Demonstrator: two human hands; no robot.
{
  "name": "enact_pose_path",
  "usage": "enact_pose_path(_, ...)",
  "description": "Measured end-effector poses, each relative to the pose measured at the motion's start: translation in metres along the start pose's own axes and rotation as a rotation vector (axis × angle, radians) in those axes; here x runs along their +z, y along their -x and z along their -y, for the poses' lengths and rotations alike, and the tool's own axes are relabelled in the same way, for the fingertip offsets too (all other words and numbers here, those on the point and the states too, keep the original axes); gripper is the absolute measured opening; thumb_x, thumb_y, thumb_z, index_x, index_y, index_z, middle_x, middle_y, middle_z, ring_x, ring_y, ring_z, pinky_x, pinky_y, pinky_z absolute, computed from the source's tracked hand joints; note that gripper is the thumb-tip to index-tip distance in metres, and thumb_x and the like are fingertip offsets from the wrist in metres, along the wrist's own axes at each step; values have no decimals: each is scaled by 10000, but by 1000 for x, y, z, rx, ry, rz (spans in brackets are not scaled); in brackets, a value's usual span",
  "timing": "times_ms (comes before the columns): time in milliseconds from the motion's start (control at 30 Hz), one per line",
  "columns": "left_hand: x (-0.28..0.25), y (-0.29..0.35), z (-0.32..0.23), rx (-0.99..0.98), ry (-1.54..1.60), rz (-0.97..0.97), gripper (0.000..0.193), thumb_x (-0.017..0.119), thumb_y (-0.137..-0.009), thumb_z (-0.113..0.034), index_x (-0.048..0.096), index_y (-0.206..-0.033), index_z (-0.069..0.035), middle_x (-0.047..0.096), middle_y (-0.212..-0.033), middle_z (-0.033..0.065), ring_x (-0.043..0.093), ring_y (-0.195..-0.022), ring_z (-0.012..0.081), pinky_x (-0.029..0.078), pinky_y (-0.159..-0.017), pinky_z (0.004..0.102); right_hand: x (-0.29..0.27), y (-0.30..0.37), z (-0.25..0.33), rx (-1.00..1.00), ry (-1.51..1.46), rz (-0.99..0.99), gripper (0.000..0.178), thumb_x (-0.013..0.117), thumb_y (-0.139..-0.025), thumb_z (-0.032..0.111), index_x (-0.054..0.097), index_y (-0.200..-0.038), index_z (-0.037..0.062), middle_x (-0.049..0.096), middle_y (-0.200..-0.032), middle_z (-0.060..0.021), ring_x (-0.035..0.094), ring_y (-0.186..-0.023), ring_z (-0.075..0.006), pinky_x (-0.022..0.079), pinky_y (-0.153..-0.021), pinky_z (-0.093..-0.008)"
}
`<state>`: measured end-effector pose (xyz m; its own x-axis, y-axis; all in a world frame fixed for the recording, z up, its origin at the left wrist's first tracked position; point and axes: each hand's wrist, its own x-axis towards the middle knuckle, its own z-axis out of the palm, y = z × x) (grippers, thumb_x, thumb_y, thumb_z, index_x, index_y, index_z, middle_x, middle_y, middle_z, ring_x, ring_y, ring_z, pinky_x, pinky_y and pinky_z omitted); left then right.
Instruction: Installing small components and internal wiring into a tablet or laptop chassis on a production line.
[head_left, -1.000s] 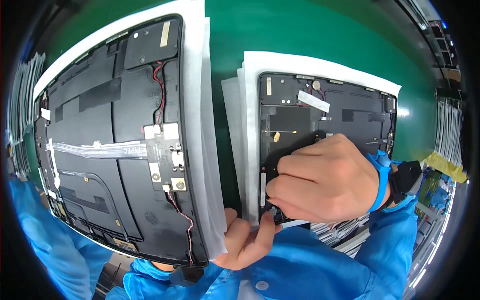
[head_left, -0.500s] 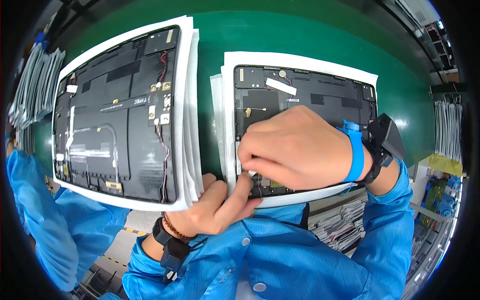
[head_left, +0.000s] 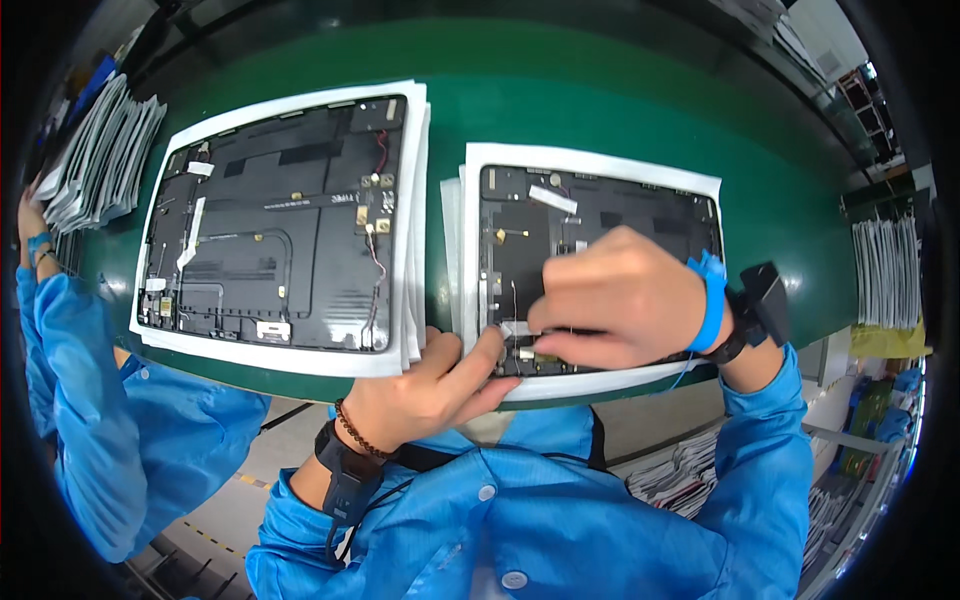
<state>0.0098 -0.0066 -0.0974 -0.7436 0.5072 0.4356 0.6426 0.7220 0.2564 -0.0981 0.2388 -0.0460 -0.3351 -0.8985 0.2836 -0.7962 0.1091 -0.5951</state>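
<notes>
At the centre of the work we find the right hand, its fingers curled over the lower part of the right black panel; we cannot tell whether the fingertips pinch anything. The left hand reaches to the panel's near left corner, index finger and thumb spread apart, the other fingers bent; whether they grip the edge we cannot tell. Between the two hands we note a pale strip lying on the panel. Near its far edge sits a white label. The panel lies flat on white sheets, right of centre on the green table. Just to its left, apart from it, we see a left black panel with red wires, likewise on white sheets. A blue wristband circles the right wrist; a beaded bracelet, the left. Farther out, a stack of sheets stands beside a co-worker's hand, and a yellow cloth hangs at far right.
</notes>
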Motion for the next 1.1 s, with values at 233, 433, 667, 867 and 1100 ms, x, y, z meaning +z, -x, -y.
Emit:
enact_pose_path(233,0,2,2,-17,42,68,504,866,-778,-410,699,-1127,-88,507,-672,24,562,-593,201,468,-584,356,12,13,-9,-128,77,11,228,821,-828,148,758,-1015,33,421,-674,-18,491,-498,-171,377,-432,-331)
enact_pose_path(433,9,10,8,-76,164,-8,560,832,-844,-469,634,-1183,-69,472,-617,-8,503,-558,156,410,-540,323,12,9,-12,-194,161,30,344,773,-752,124,751,-1075,5,409,-695,-11,522,-550,-142,416,-443,-301)
enact_pose_path(667,8,8,5,-117,319,52,666,970,-708,-376,599,-1140,-32,540,-692,89,539,-574,262,384,-529,382,12,10,-12,-199,207,53,381,710,-734,132,738,-1082,-19,439,-711,-5,534,-595,-130,463,-473,-285)
enact_pose_path(867,13,9,9,-43,469,88,700,961,-733,-326,537,-1161,30,617,-716,134,561,-509,287,392,-477,400,23,9,-12,-176,247,-16,443,735,-620,162,804,-1045,58,314,-668,34,429,-522,-90,348,-426,-249)
enact_pose_path(1100,25,16,11,10,393,-69,727,890,-797,-367,572,-1341,-5,476,-614,19,447,-506,163,325,-486,314,15,6,-6,-79,224,117,429,694,-754,168,751,-1156,32,440,-723,13,529,-626,-110,461,-484,-270)
